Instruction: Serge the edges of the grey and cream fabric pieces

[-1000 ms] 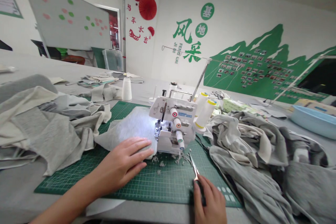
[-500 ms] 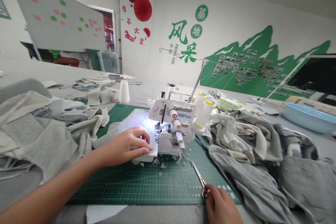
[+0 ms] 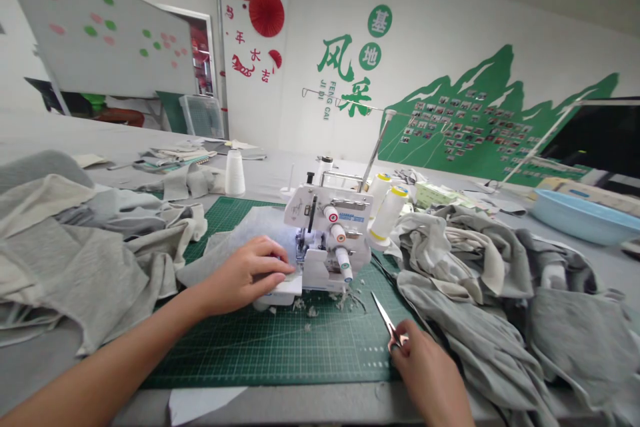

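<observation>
From the head camera, the person's left hand (image 3: 247, 268) lies spread over a pale, soft sheet of knit fabric (image 3: 245, 230), its fingers relaxed and pressing down rather than clenched. The fabric sits on a green gridded cutting mat (image 3: 280, 343), and its edge runs in under the presser foot (image 3: 301, 247) of a white overlock machine (image 3: 327, 240). The machine's light shines on the cloth, and its upright metal thread stand (image 3: 375, 157) rises behind it.

The right hand (image 3: 425, 373) is at the mat's near right, its fingers (image 3: 406, 340) closed around the ring handles of small pointed steel scissors (image 3: 387, 323). The narrow blades are together and point up and to the left. Fluffy lint scraps (image 3: 311, 311) are scattered in front of the machine.

Rumpled heaps of grey jersey (image 3: 80, 260) (image 3: 480, 287) lie on both sides of the mat on the grey surface (image 3: 310, 403). Tall white thread cones (image 3: 387, 215) stand just right of the machine, and a pale blue plastic basin (image 3: 583, 217) sits farther right.
</observation>
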